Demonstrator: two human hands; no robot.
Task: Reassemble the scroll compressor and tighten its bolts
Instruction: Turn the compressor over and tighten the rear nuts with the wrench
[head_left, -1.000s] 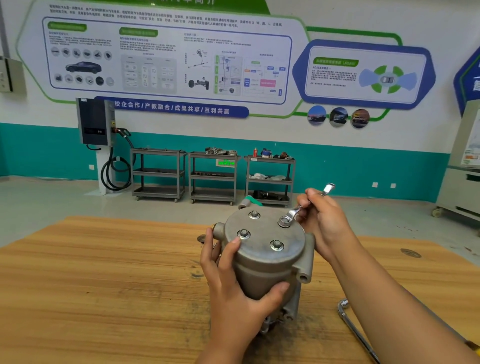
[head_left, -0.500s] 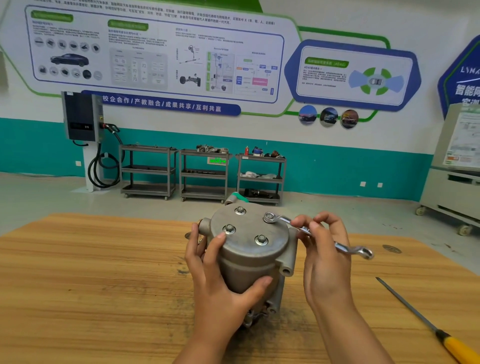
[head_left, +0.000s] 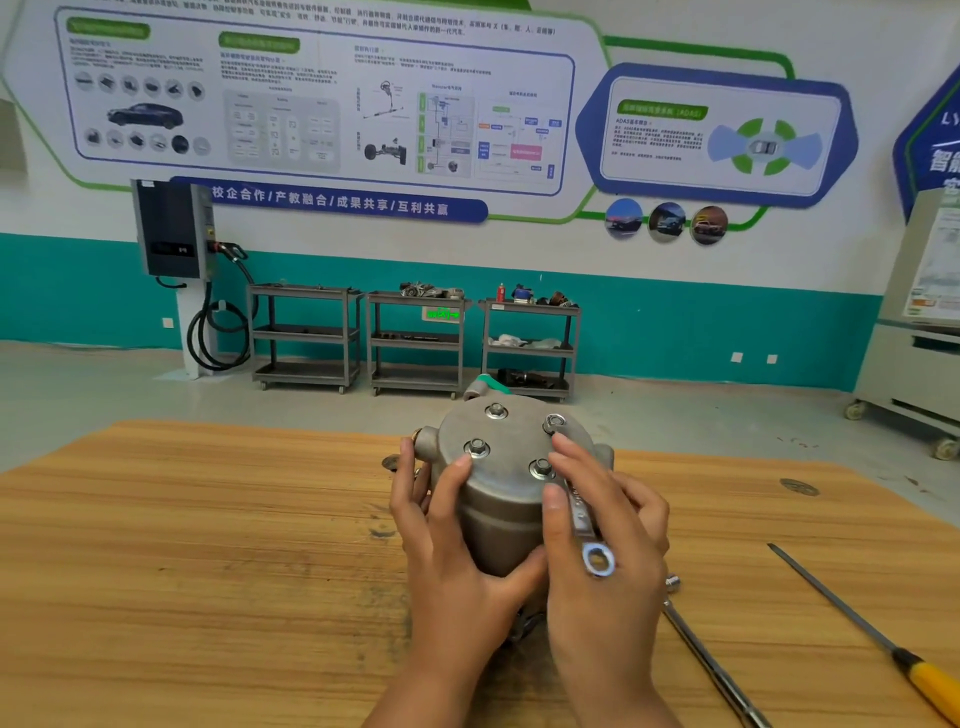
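A person's right hand (head_left: 618, 597), which half a second earlier held a wrench (head_left: 581, 514) out toward the surface's right edge, now lies over the near right of the scroll compressor (head_left: 498, 499). Its thumb and fingers pinch the wrench, ring end pointing at the near edge. The left hand (head_left: 452, 551) keeps its grip round the compressor's left side, thumb on the near wall.

The compressor stands on end about midway across the wooden surface (head_left: 208, 545), toward the far edge, four bolts (head_left: 476, 448) up in its cover. Toward the near right corner lie a steel bar (head_left: 696, 644) and a yellow-handled tool (head_left: 857, 629), neither touched. Three metal carts (head_left: 306, 338) and a wall charger (head_left: 171, 228) stand beyond the far edge.

The wrench's working end is hidden under the fingers, so whether it sits on a bolt cannot be told. Both hands cover the compressor's base, and both loose tools run out of frame.
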